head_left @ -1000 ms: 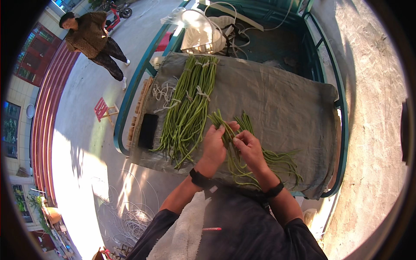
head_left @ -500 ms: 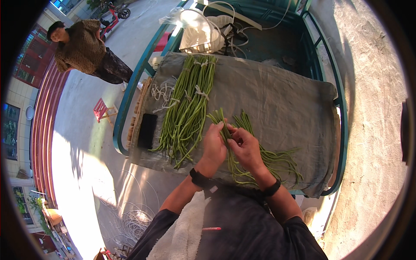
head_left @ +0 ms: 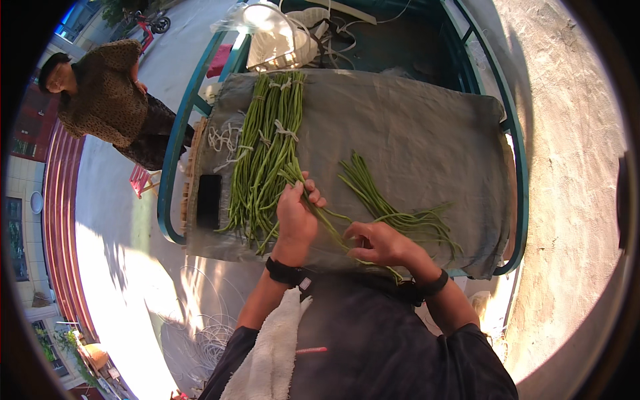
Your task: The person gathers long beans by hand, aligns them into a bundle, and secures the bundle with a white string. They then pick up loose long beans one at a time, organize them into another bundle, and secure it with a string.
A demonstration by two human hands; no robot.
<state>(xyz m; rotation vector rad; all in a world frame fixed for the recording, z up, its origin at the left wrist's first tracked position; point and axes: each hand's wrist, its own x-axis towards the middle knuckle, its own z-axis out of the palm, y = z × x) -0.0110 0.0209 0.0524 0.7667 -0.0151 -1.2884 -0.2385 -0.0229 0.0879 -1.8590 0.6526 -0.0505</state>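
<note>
My left hand (head_left: pixel 298 212) is closed around a small bunch of green long beans (head_left: pixel 327 219), whose even ends poke up above the thumb. Their tails trail down to the right, toward my body. Beside those tails is my right hand (head_left: pixel 381 243), its thumb and curled fingers apart with a gap between them. Tied bundles of long beans (head_left: pixel 263 160), bound with pale strips, lie side by side just left of my left hand. A loose pile of long beans (head_left: pixel 380 200) rests on the grey cloth (head_left: pixel 427 133), beyond my right hand.
Pale tie strips (head_left: pixel 225 139) and a black phone-like slab (head_left: pixel 209 200) lie at the cloth's left side. A green metal rail (head_left: pixel 522 193) frames the cart bed. A white basket (head_left: pixel 273 40) stands at the back. One person (head_left: pixel 107 100) stands at the left, near a red stool (head_left: pixel 141 180).
My left hand has moved left with its bunch, toward the tied bundles. My right hand has come away from it and lower, near the bean tails. The standing person now appears closer.
</note>
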